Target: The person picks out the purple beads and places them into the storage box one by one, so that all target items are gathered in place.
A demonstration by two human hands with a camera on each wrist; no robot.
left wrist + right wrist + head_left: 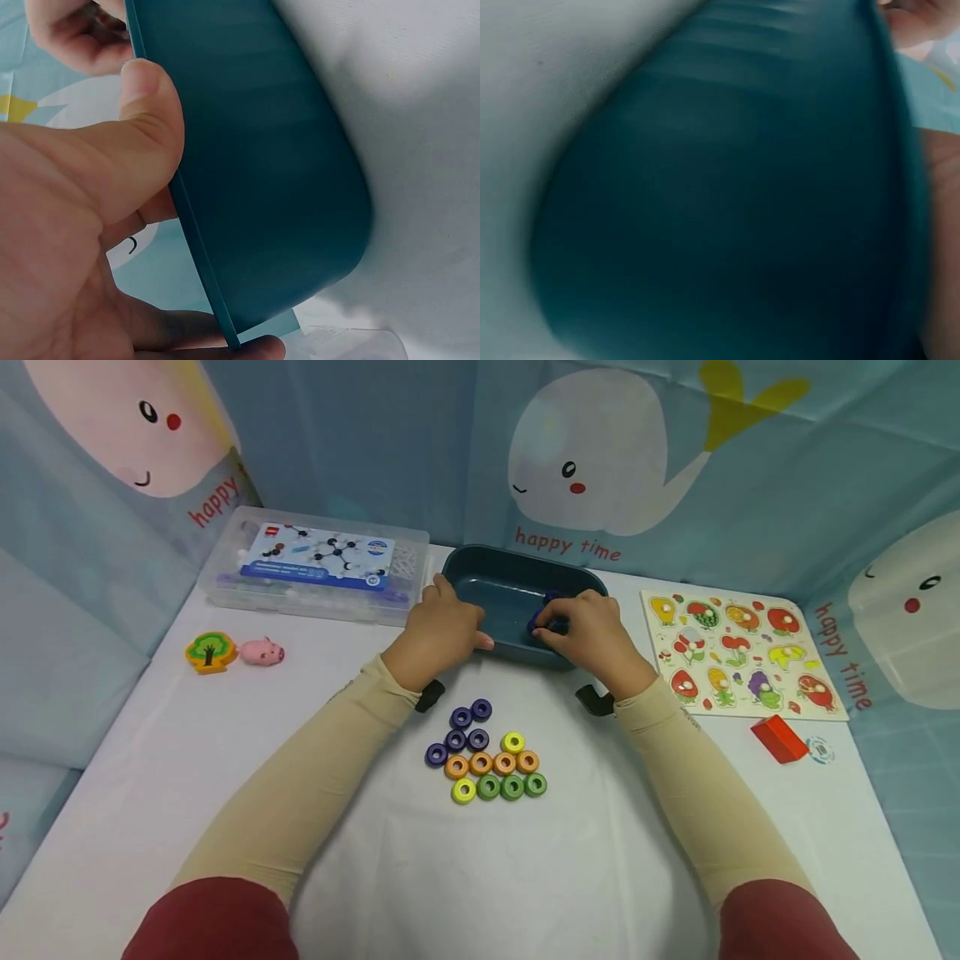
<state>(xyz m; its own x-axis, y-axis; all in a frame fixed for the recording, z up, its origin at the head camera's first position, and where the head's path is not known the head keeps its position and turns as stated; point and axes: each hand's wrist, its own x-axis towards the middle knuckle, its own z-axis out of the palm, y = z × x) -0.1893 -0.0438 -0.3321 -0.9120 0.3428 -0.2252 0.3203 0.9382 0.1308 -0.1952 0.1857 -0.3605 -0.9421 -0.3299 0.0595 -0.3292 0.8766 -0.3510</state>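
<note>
A dark teal plastic bin (487,589) stands at the back of the table. My left hand (438,633) grips its left end; in the left wrist view the thumb (154,97) presses on the rim from the near side. Reaching over the front rim, my right hand (591,635) pinches a purple ring bead (535,622) low inside the bin. Another purple ring bead (552,596) lies just behind those fingers. In the right wrist view the bin's wall (727,195) hides the fingertips. In front of the bin, several purple, orange, yellow and green ring beads (481,764) lie in rows.
To the left of the bin is a clear case with a molecule-picture label (315,556). A toy tree (211,652) and pink pig (261,652) sit nearer. On the right lie a fruit puzzle board (738,652) and a red block (780,739). A patterned curtain (375,443) closes the back.
</note>
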